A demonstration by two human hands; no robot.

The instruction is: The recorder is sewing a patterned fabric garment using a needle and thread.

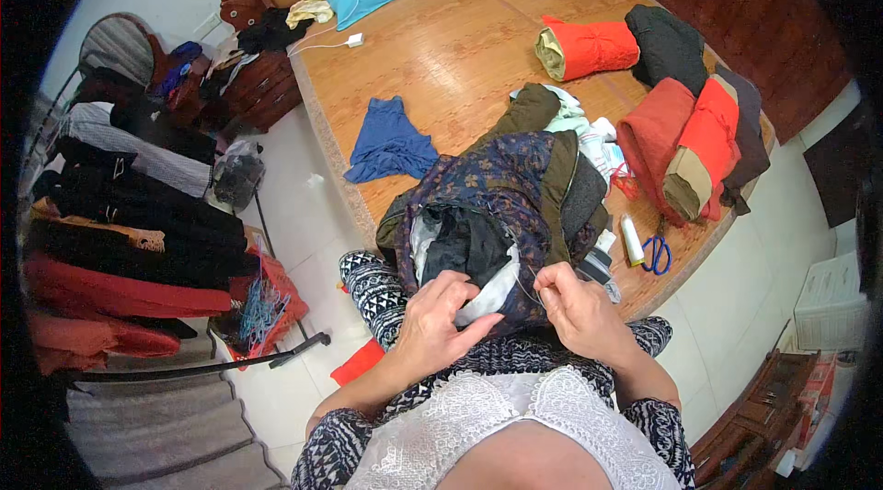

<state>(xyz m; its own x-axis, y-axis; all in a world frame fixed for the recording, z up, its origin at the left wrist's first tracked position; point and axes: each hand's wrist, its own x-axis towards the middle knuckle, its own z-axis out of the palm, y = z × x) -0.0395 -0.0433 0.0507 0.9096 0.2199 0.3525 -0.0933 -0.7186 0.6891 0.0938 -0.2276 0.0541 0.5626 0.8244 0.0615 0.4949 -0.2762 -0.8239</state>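
A dark floral-patterned padded garment (pixel 500 176) lies across my lap and the mat edge, its round opening towards me. Inside the opening show black cloth (pixel 459 245) and a white lining (pixel 491 297). My left hand (pixel 441 314) is at the near left rim of the opening, thumb and fingers on the white lining. Just right of the rim, my right hand (pixel 569 307) pinches something small and thin, from which a fine thread runs towards the garment; whether it is a needle is hard to tell. Blue-handled scissors (pixel 657 255) lie beside a white thread spool (pixel 631 240) on the right.
A blue cloth (pixel 391 142) lies left of the garment. Rolled red bundles (pixel 590 49) and folded dark and rust-coloured clothes (pixel 655 114) are at the right. A white charger (pixel 354 40) with a cable lies at the far left edge. Clothes hang on a rack (pixel 207 367) at left.
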